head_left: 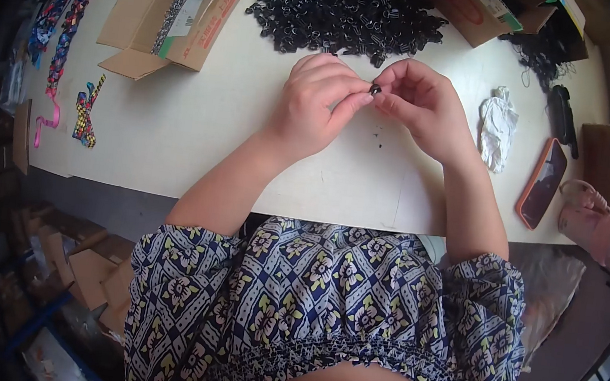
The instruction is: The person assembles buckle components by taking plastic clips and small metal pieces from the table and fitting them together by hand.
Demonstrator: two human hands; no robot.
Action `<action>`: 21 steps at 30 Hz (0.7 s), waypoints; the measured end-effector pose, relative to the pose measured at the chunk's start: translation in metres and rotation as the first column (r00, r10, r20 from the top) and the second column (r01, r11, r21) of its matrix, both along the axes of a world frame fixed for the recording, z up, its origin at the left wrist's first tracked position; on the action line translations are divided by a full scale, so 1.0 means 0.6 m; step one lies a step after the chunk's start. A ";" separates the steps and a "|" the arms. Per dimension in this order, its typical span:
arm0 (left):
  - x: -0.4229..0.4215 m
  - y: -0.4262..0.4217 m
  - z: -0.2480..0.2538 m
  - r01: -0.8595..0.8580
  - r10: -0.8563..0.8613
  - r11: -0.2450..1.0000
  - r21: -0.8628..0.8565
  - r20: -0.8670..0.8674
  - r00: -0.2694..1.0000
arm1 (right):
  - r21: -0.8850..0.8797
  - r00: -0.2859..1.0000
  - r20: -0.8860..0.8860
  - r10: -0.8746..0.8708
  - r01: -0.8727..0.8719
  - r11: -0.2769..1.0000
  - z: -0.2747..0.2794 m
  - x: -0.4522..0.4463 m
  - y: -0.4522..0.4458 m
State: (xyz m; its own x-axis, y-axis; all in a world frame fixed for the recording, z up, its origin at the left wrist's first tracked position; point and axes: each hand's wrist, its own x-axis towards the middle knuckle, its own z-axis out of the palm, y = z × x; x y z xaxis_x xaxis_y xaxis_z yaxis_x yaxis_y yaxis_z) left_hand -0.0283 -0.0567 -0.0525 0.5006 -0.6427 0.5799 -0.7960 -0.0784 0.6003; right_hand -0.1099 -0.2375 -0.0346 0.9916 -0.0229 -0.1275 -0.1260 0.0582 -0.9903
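Near the middle of the white table, a small black piece [375, 90] is pinched between the fingertips of both hands. My left hand [317, 102] grips it from the left with thumb and index finger. From the right, my right hand [421, 107] holds it with its thumb and curled fingers. The fingertips cover part of the piece, so its exact shape cannot be made out. Just beyond my hands lies a large pile of small black parts with shiny metal bits [348, 11].
An open cardboard box [214, 26] stands back left, with patterned straps [86, 117] at the left. Another box [465, 9] is back right. A white cloth [498, 130], a phone [541, 183] and a pink bottle [596, 231] are at the right.
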 end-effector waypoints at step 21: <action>0.006 -0.005 0.012 -0.035 0.035 0.999 -0.003 0.186 0.982 | 0.162 0.999 0.032 -0.040 0.034 0.986 -0.001 -0.002 0.015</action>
